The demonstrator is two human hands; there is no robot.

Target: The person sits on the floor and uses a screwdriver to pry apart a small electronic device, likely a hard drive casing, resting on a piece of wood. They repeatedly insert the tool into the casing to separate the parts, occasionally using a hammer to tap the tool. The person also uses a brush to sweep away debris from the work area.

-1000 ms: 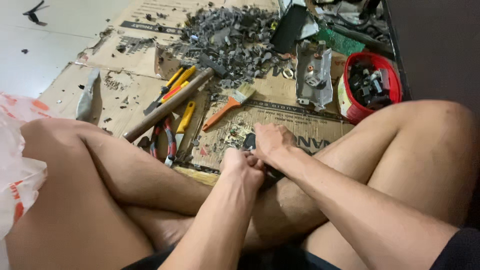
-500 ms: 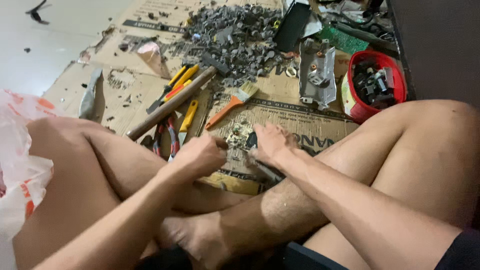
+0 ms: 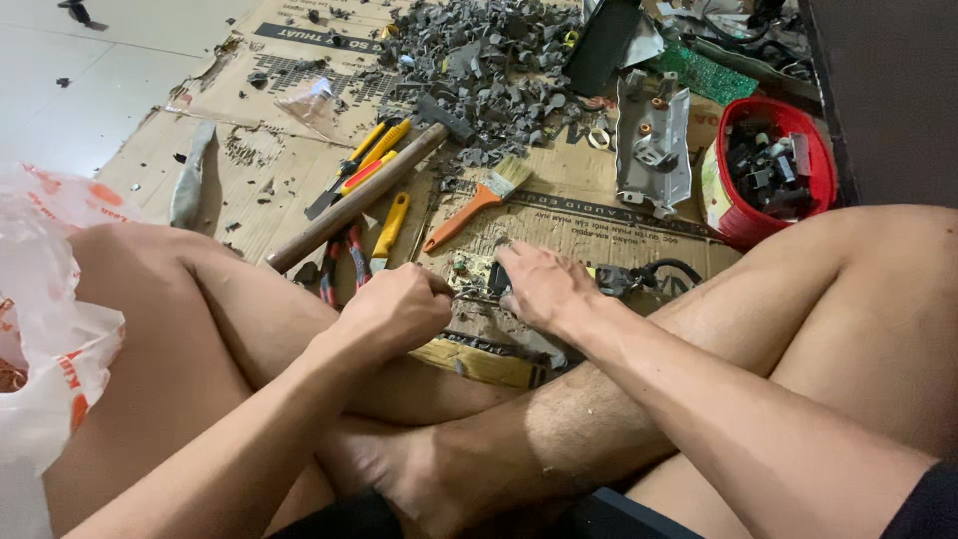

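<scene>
While the right hand (image 3: 539, 284) lies spread, fingers flat and apart, pressing down a small greenish circuit board with a black cable (image 3: 479, 274) on the torn brown cardboard sheet (image 3: 559, 225) that covers the floor, the left hand (image 3: 399, 309) is curled into a loose fist just beside the board; whether it grips anything I cannot tell. Bare crossed legs sit right against the work, so a slip could, I judge, drive a sharp edge or solder point into skin. Red-handled pliers (image 3: 339, 265), a yellow-handled screwdriver (image 3: 389, 230) and a long wooden-handled hammer (image 3: 349, 200) lie near the left knee, where a shifting leg could catch them. Scattered grey plastic fragments (image 3: 479, 70) beyond could scratch, and the red plastic tub of dark parts (image 3: 813, 150) stands close to the right knee, easy to tip
</scene>
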